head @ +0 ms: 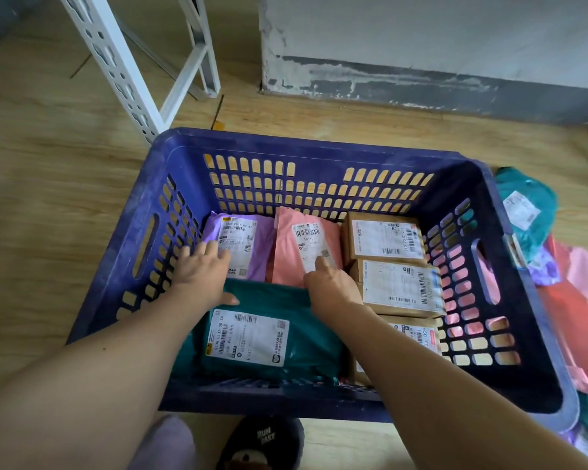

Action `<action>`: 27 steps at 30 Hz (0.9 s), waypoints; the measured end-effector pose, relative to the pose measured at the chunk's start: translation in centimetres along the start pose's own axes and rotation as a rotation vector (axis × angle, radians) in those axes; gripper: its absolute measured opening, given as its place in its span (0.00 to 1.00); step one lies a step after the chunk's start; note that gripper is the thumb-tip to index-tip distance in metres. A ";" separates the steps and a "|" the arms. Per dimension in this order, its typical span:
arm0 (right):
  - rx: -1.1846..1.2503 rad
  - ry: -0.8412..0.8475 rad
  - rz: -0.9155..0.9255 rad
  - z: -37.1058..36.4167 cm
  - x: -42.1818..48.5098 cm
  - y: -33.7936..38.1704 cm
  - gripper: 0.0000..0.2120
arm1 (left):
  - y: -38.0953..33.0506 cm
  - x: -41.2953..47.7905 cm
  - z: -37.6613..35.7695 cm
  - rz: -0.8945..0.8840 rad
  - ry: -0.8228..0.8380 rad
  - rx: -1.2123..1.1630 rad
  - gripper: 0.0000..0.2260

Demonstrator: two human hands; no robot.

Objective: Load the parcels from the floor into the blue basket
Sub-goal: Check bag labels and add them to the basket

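The blue basket (286, 140) stands on the wooden floor in front of me. Inside it, a purple parcel (263, 239) lies at the back left and a pink parcel (286, 259) beside it. Three cardboard boxes (401, 286) line the right side. A teal parcel (306, 334) with a white label fills the front. My left hand (201, 266) rests flat on the purple parcel, thumb on the teal parcel's far edge. My right hand (333, 283) sits at that same edge, index finger stretched onto the pink parcel's label.
More parcels lie on the floor right of the basket: a teal one (523, 205), a purple one (543, 269) and pink-red ones (577, 317). A white metal rack leg (116, 62) stands behind left, a wall (421, 45) behind. A dark slipper (262, 442) shows at the bottom edge.
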State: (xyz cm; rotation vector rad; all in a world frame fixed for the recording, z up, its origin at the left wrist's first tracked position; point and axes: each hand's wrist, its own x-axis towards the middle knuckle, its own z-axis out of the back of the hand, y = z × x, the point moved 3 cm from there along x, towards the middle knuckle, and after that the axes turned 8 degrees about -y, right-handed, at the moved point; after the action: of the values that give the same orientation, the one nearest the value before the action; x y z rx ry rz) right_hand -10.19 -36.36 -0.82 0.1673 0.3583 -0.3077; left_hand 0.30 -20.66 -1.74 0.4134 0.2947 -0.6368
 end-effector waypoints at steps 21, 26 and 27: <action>0.143 0.391 0.020 -1.6 0.3 -0.2 0.29 | -5.1 -0.4 1.7 -0.233 0.459 -0.168 0.35; 0.250 0.261 0.028 1.3 -0.6 -1.3 0.21 | -5.1 -0.8 3.9 -0.200 0.346 -0.162 0.21; 0.282 0.224 0.019 2.0 -0.8 -1.7 0.20 | -5.1 -0.9 4.4 -0.201 0.309 -0.155 0.17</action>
State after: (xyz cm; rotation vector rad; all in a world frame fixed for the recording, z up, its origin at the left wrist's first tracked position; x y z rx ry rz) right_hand -10.86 -38.19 1.14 0.4848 0.5342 -0.3206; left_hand -2.95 -25.96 1.04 0.3343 0.6823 -0.7412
